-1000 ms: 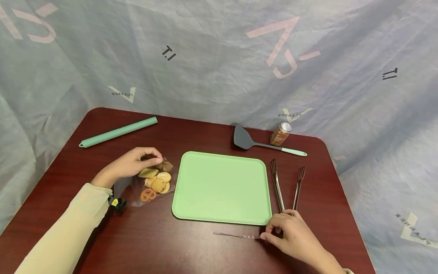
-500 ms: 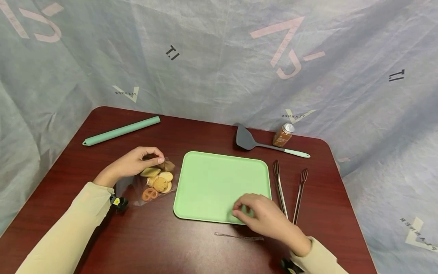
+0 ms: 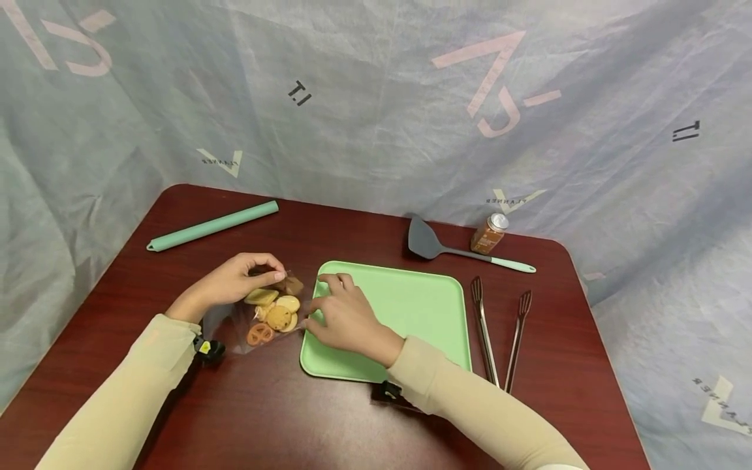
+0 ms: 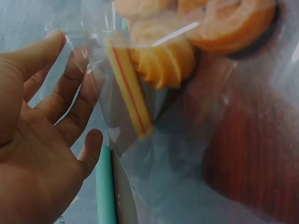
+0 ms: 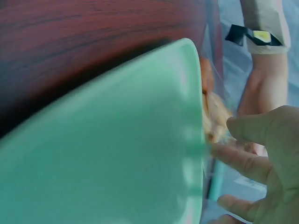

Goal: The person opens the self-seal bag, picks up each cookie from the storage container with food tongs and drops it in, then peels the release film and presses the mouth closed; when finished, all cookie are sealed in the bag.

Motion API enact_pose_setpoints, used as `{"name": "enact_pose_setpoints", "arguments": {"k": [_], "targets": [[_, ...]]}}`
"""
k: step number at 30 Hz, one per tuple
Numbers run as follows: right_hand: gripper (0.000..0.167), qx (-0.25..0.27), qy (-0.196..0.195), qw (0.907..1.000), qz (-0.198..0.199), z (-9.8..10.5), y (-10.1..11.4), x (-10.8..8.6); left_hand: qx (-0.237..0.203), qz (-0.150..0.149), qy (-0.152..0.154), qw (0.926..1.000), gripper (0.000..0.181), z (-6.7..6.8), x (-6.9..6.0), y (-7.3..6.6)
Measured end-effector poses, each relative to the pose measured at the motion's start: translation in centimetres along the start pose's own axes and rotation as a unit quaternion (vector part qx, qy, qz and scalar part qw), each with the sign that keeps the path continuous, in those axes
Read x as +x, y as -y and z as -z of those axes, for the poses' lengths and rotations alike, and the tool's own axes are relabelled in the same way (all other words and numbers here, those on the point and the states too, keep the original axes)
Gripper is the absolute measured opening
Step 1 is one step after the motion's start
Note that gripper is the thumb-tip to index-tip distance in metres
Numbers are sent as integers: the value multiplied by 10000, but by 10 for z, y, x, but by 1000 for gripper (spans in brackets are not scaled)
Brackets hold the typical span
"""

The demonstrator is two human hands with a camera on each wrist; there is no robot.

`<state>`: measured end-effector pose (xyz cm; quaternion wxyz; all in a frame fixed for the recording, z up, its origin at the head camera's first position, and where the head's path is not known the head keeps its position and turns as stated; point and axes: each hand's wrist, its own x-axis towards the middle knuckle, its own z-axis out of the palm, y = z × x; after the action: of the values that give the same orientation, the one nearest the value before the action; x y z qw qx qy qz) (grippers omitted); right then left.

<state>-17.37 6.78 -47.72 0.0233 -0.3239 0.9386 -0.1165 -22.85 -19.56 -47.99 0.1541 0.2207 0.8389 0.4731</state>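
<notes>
A clear plastic bag [image 3: 242, 341] of assorted cookies [image 3: 279, 318], with a pretzel-shaped one among them, lies left of the green tray [image 3: 411, 307]. My left hand [image 3: 237, 277] pinches the bag's upper edge between thumb and fingers; the left wrist view shows the cookies [image 4: 161, 53] through the film. Over the tray's left side hovers my right hand [image 3: 346, 316], fingers spread and slightly bent, its fingertips close to the bag. In the right wrist view, nothing sits in the grasp of the right hand [image 5: 275, 163]; whether it touches the bag I cannot tell.
A green stick-shaped tool [image 3: 214, 226] lies at the back left. Behind the tray are a grey spatula [image 3: 424, 239] and a seasoning jar [image 3: 490, 234]. Metal tongs [image 3: 485, 336] lie right of the tray. My right forearm mostly hides a thin clear strip.
My right hand has let go of the thin strip near the tray's front right corner and moved left across the tray to the bag. My left hand keeps its pinch.
</notes>
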Motion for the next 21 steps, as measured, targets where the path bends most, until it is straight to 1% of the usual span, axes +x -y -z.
{"name": "enact_pose_setpoints", "arguments": {"k": [3,5,7,9,11,12,14,15,17,19,21], "targets": [[16,-81,23,9999,-64,-4,7,7,42,2,-77,10000,17,1,0,-2],[15,-30,-60,10000,-66,-5,10,8,32,-7,-120,9999,16,2,0,-3],[16,79,-208,9997,-44,-5,13,7,4,-22,-225,9997,17,3,0,-4],[17,154,-410,9990,51,-2,16,5,-78,10,-416,9991,20,4,-2,-6],[17,211,-671,9973,201,4,19,2,-356,47,-731,9967,23,6,-4,-8],[17,191,-832,9959,299,8,21,1,-580,35,-913,9941,24,7,-4,-11],[16,91,-1205,9913,515,20,23,-1,-1119,-14,-1332,9847,27,10,-4,-16],[15,31,-1396,9883,614,27,25,-1,-1402,-111,-1529,9782,27,11,-4,-19],[14,-147,-1768,9809,798,42,26,-2,-1939,-355,-1897,9618,27,15,-3,-27],[14,-305,-2084,9731,936,58,26,-3,-2508,-638,-2158,9415,24,18,-2,-36],[13,-420,-2350,9656,1028,73,25,-4,-2961,-969,-2227,9238,20,21,0,-46]]}}
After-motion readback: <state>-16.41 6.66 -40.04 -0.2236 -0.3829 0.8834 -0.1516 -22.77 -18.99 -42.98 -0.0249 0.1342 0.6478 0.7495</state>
